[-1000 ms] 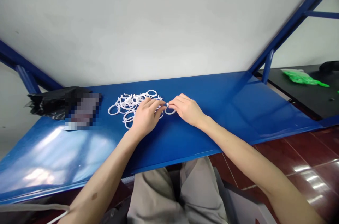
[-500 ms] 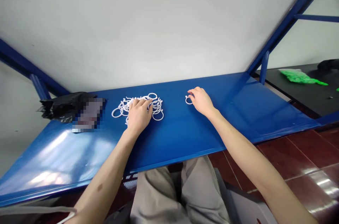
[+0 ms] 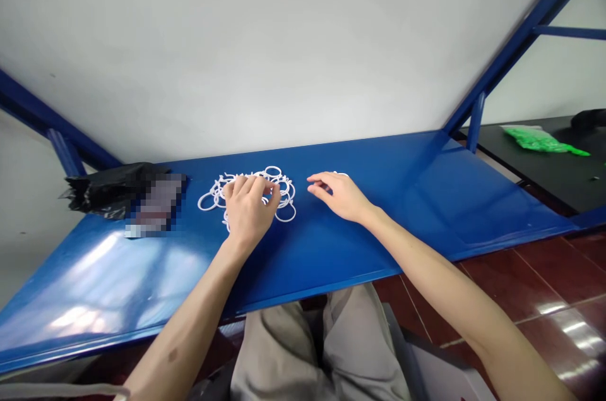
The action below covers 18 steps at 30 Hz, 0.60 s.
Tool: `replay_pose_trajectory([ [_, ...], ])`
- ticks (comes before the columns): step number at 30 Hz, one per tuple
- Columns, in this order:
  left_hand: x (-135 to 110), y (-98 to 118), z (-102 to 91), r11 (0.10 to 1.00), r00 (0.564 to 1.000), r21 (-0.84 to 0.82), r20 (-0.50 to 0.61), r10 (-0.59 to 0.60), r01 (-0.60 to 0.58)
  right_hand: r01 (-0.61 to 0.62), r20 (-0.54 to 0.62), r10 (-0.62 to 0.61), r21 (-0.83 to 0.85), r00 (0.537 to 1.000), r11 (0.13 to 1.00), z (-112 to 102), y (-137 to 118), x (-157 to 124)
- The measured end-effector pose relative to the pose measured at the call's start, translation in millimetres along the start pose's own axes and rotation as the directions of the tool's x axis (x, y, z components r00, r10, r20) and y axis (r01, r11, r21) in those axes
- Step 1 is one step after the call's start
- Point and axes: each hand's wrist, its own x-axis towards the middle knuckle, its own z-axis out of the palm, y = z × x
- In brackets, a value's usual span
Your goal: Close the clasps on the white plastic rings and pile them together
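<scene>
A tangled pile of white plastic rings (image 3: 207, 201), each with a small clasp-like end, lies on the blue table. My left hand (image 3: 249, 205) is over the middle of the pile, its thumb and forefinger pinched together around part of a white ring; the hand hides much of the heap. To the right, my right hand (image 3: 338, 196) hovers with fingers stretched out and thumb apart, holding nothing. Just behind it, partly covered by the fingers, a single white ring (image 3: 341, 173) lies apart from the pile.
The blue tabletop (image 3: 303, 262) meets a pale wall behind. A black plastic bag (image 3: 113, 186) and a blurred-out flat object (image 3: 158, 202) lie at left. Blue frame bars (image 3: 476, 120) slope up at both sides. A green bag (image 3: 540, 139) rests on a black table at far right.
My right hand has let go of the single ring and moved left towards the pile. My left hand has lifted slightly, and its fingers have drawn together.
</scene>
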Motion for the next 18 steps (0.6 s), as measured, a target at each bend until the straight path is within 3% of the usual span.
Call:
replay_pose_trajectory([
  [4, -0.8, 13.2, -4.2, 0.997, 0.998, -0.036, 0.007, 0.068, -0.067, 0.012, 0.055, -0.018, 0.124, 0.998, 0.992, 1.5, -15.5, -4.9],
  [10, -4.7, 22.9, -4.7, 0.988, 0.997, -0.143, 0.041, 0.062, -0.055, -0.014, -0.022, 0.019, 0.208, 1.0, 0.978, 3.9, -17.4, -6.3],
  [14, -4.7, 23.8, -4.3, 0.988, 0.999, -0.148, 0.03, 0.044, -0.039, -0.147, 0.063, 0.133, 0.415, 0.989, 0.898, 9.1, -14.5, -6.0],
  [18, -4.9, 25.2, -4.4, 0.981, 0.999, -0.191, 0.045, 0.019, -0.01, -0.206, 0.119, 0.168, 0.534, 0.979, 0.82, 14.6, -10.5, -5.8],
])
